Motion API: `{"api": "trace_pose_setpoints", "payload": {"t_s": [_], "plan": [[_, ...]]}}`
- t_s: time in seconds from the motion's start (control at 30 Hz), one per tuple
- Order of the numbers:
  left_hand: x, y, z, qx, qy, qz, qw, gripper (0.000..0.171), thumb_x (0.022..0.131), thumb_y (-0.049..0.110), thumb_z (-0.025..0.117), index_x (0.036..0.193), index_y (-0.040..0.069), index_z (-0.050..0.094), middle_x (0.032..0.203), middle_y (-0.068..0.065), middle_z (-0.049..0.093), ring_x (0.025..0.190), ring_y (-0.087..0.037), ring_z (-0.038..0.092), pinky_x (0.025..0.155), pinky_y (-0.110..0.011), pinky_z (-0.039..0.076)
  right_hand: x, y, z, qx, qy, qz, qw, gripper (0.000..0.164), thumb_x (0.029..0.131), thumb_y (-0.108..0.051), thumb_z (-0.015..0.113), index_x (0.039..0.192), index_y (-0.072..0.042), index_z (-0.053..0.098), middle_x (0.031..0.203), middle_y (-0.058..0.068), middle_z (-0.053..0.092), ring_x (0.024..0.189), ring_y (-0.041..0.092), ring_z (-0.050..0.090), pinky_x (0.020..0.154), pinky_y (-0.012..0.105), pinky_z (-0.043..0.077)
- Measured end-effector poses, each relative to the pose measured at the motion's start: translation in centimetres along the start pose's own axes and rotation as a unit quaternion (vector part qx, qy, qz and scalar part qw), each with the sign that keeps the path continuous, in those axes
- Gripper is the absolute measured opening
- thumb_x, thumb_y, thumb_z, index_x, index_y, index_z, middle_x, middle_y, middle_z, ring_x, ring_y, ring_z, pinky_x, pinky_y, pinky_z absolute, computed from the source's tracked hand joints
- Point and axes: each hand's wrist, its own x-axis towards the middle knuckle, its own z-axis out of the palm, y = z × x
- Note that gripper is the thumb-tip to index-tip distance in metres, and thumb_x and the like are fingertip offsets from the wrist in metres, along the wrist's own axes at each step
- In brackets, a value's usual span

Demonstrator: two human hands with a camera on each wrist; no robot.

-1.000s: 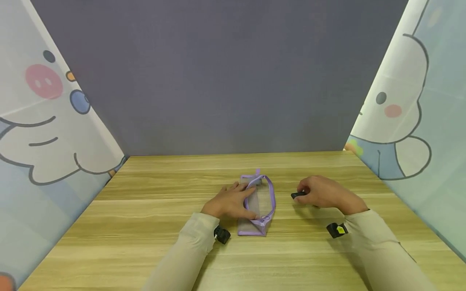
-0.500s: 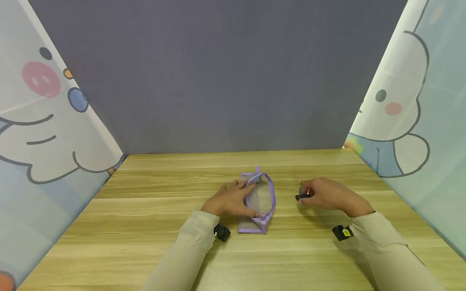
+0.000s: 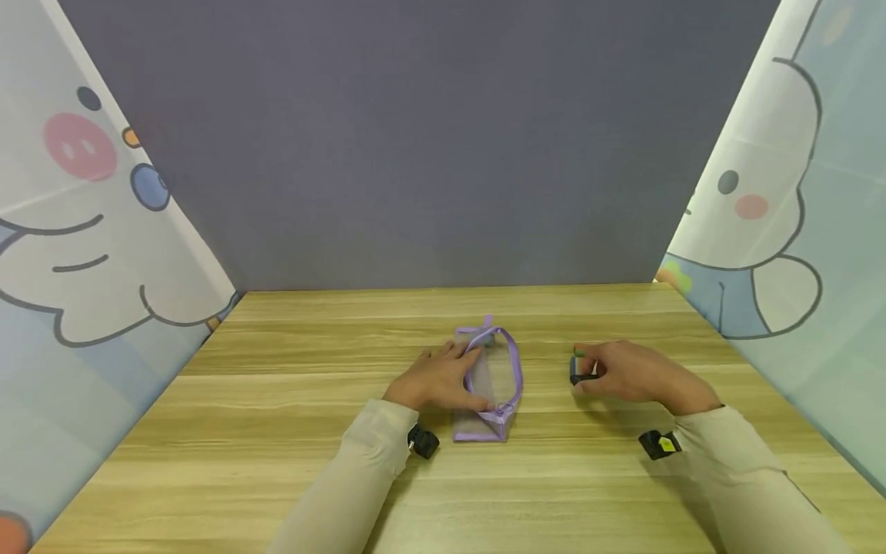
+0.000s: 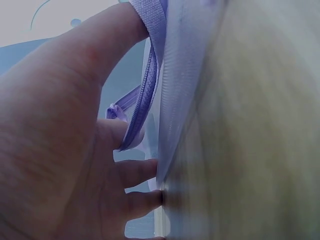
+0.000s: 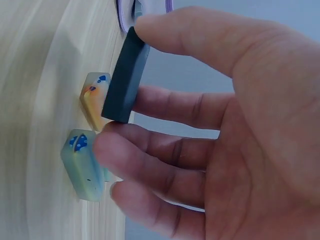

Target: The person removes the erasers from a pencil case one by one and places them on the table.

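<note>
My left hand [image 3: 436, 381] rests with spread, fairly straight fingers on a see-through mesh pencil case [image 3: 477, 427] trimmed in purple. The case lies unzipped on the table, its mouth gaping. In the left wrist view, the thumb and index finger reach behind the purple zipper edge [image 4: 145, 95]. To the right, my right hand [image 3: 626, 372] pinches a black eraser-shaped block [image 5: 126, 80] between thumb and fingers. Just beyond it on the table, the right wrist view has an orange-white block [image 5: 94, 102] and a pale green block [image 5: 82, 170], both with blue patterns.
The wood-grain table [image 3: 277, 454] ends at a dark grey panel [image 3: 443, 154] at the back. Cartoon-printed cloth [image 3: 768, 200] hangs along both sides. Each wrist wears a small black camera [image 3: 424, 444].
My right hand has shifted slightly right with the black block. Blue and green colours now show beside its fingertips in the head view. The left hand stays on the pencil case.
</note>
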Motion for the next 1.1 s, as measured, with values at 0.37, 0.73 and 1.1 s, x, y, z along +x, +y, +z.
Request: {"api": "trace_pose_setpoints", "payload": {"t_s": [0.37,0.73,1.1], "plan": [[0.3,-0.1,0.3,0.009,-0.003,-0.011,0.9999,0.107,0.08,0.073,0.064,0.162,0.019,0.022,0.165,-0.011,0.02,0.151,-0.034,0.014,0.116,-0.062,0.014,-0.8,0.3,0.2,0.036,-0.047,0.015,0.998,0.023,0.087,-0.035,0.077,0.086,-0.015,0.065,0.116,0.017,0.067,0.07,0.01,0.054,0.063,0.031,0.045],[0.1,-0.1,0.4,0.001,0.001,-0.01,0.9999,0.105,0.08,0.072,0.065,0.161,0.018,0.025,0.165,-0.012,0.021,0.151,-0.035,0.015,0.116,-0.063,0.014,-1.2,0.0,-0.1,0.032,-0.079,0.043,0.995,0.024,0.086,-0.035,0.077,0.084,-0.016,0.063,0.079,-0.006,0.059,0.067,0.012,0.05,0.06,0.031,0.042],[0.1,-0.1,0.4,0.006,0.001,-0.008,0.9999,0.106,0.08,0.073,0.064,0.161,0.017,0.025,0.165,-0.012,0.021,0.151,-0.035,0.015,0.116,-0.062,0.014,-1.4,0.1,-0.4,0.029,-0.091,0.064,0.993,0.021,0.086,-0.032,0.078,0.085,-0.015,0.065,0.077,-0.004,0.059,0.064,0.014,0.051,0.058,0.032,0.042]]}}
